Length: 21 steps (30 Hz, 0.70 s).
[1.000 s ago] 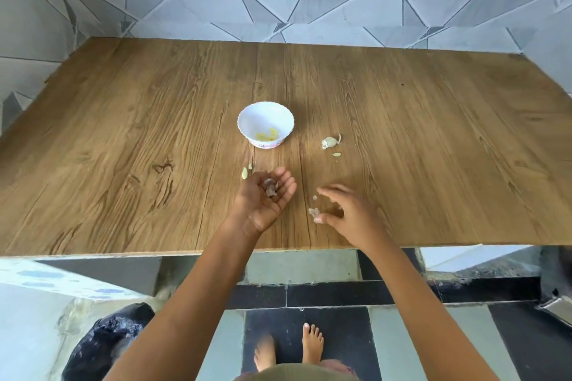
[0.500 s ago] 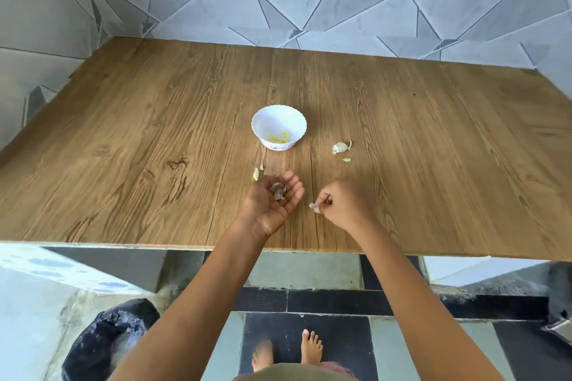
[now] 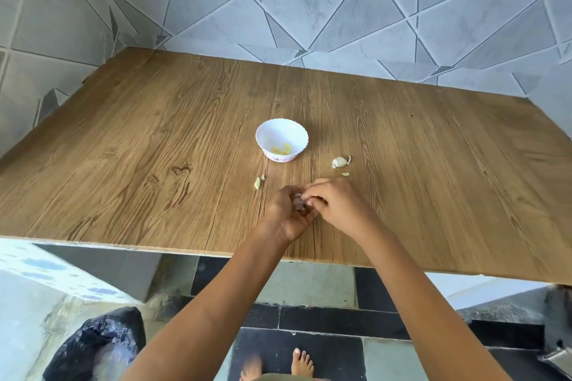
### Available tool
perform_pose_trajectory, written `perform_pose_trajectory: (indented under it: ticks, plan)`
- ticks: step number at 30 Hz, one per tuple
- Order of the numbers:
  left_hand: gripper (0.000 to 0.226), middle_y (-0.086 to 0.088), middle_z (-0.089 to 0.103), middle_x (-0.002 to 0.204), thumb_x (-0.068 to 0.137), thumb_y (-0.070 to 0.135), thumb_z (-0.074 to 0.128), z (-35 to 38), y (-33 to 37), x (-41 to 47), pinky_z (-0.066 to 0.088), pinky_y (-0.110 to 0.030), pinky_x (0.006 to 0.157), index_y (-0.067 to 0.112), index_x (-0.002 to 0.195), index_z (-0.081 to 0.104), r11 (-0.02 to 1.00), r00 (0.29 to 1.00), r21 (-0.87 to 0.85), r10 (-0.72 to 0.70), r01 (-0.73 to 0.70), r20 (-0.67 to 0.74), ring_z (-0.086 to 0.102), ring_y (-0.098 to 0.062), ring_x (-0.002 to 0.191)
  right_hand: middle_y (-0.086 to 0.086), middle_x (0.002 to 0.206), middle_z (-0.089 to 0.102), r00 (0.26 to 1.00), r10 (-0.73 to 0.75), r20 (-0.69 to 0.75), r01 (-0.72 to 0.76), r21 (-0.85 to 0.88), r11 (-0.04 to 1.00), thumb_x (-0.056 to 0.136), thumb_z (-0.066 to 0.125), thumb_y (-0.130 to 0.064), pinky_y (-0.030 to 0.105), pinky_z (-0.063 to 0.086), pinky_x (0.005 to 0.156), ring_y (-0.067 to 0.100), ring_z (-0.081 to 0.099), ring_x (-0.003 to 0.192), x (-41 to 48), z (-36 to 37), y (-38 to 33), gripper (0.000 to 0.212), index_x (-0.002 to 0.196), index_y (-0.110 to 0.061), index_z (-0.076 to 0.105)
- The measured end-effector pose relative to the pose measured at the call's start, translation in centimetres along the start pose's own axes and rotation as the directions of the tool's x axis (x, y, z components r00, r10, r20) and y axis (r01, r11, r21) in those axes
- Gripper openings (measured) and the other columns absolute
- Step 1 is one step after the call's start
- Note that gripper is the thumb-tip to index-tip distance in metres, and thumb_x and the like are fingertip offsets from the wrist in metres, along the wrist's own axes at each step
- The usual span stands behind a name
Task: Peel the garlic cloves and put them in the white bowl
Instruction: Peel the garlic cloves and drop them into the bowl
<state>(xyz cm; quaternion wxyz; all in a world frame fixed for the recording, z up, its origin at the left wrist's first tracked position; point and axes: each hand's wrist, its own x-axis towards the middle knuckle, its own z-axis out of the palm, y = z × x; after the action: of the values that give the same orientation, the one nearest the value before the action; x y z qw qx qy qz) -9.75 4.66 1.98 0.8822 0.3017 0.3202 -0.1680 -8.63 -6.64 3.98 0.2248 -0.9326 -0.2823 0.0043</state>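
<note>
Centrally on the wooden counter [image 3: 123,148] stands the white bowl [image 3: 273,132], upright, with a few yellowish peeled garlic cloves [image 3: 281,149] at its bottom. Just right of the bowl an unpeeled garlic clove [image 3: 340,162] lies on the wood with a small scrap [image 3: 345,174] beside it; nearer and to the left lie two pale peeled pieces [image 3: 257,183]. Near the front edge both hands meet: the left hand [image 3: 289,215] is cupped palm-up, its fingers curled round a clump of greyish garlic skins [image 3: 299,203], and the right hand [image 3: 335,202] pinches that clump with bent fingertips. On the floor below left sits a black bin bag [image 3: 93,345].
</note>
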Motion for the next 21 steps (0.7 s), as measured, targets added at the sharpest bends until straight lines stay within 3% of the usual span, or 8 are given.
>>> perform_pose_trajectory:
  ticks: [3,5,8,11,14,17,21]
  plan:
    - [0.034,-0.004,0.055,0.046,0.098,0.014,0.037,-0.1,0.0,-0.1,0.050,-0.020,0.043,0.006,0.069,0.053,1.000,1.000,-0.024,-0.010,0.011,0.016,0.051,-0.012,0.047,-0.001,0.081,0.063,0.994,-0.009,-0.111,-0.004,-0.113,0.994,0.077,0.074,-0.010,0.023,0.041,0.052,0.015,0.057,0.067,-0.3,0.4,-0.2,0.006,0.077,-0.014,0.070]
    - [0.035,-0.003,0.054,0.045,0.098,0.014,0.037,-0.2,0.1,-0.2,0.048,-0.019,0.043,0.007,0.067,0.050,0.999,1.000,-0.031,-0.010,0.011,0.020,0.050,-0.011,0.039,-0.003,0.075,0.060,0.987,-0.006,-0.159,-0.017,-0.142,0.990,0.071,0.078,-0.012,0.018,0.034,0.046,0.012,0.054,0.060,-0.6,1.0,-0.2,0.016,0.068,-0.016,0.063]
    - [0.036,-0.003,0.052,0.044,0.099,0.016,0.037,-0.3,0.1,-0.3,0.047,-0.017,0.042,0.007,0.067,0.050,0.997,1.000,-0.076,-0.008,0.010,0.021,0.047,-0.009,0.034,-0.005,0.093,0.068,0.985,-0.028,-0.172,0.006,-0.131,0.991,0.077,0.073,-0.016,0.024,0.045,0.058,0.016,0.064,0.080,-0.8,1.5,0.1,0.003,0.077,-0.017,0.071]
    - [0.037,-0.002,0.049,0.040,0.100,0.016,0.036,-0.3,0.0,-0.2,0.045,-0.019,0.044,0.006,0.067,0.049,0.996,1.000,-0.087,0.002,0.000,0.015,0.047,-0.008,0.031,-0.004,0.103,0.066,0.986,-0.056,-0.157,0.039,-0.107,0.994,0.081,0.070,-0.013,0.027,0.048,0.067,0.019,0.064,0.091,-1.1,1.6,0.4,0.012,0.092,-0.016,0.074]
    - [0.039,0.000,0.045,0.040,0.100,0.017,0.035,-0.2,0.0,-0.4,0.037,-0.016,0.039,0.007,0.065,0.048,0.997,1.000,-0.080,-0.001,0.002,0.017,0.040,-0.007,0.030,-0.005,0.099,0.065,0.983,-0.063,-0.173,0.047,-0.096,0.994,0.076,0.076,-0.018,0.028,0.051,0.067,0.018,0.063,0.088,-1.2,1.5,0.3,0.007,0.082,-0.017,0.073]
    - [0.039,-0.004,0.050,0.043,0.099,0.015,0.034,-0.1,-0.1,-0.5,0.041,-0.016,0.035,0.005,0.065,0.048,0.995,0.999,-0.103,-0.003,0.007,0.034,0.044,-0.009,0.029,-0.007,0.089,0.064,0.969,-0.040,-0.245,0.020,-0.086,0.996,0.071,0.080,-0.021,0.022,0.042,0.059,0.014,0.062,0.076,-1.1,1.3,0.3,0.012,0.069,-0.016,0.069]
    - [0.034,-0.003,0.048,0.045,0.099,0.015,0.037,0.0,-0.2,-0.3,0.044,-0.017,0.036,0.005,0.069,0.048,0.992,0.999,-0.129,-0.002,0.008,0.045,0.042,-0.009,0.030,-0.007,0.093,0.065,0.965,-0.104,-0.239,0.079,-0.114,0.990,0.078,0.073,-0.014,0.028,0.049,0.062,0.016,0.061,0.076,-1.3,1.3,0.5,0.002,0.078,-0.017,0.073]
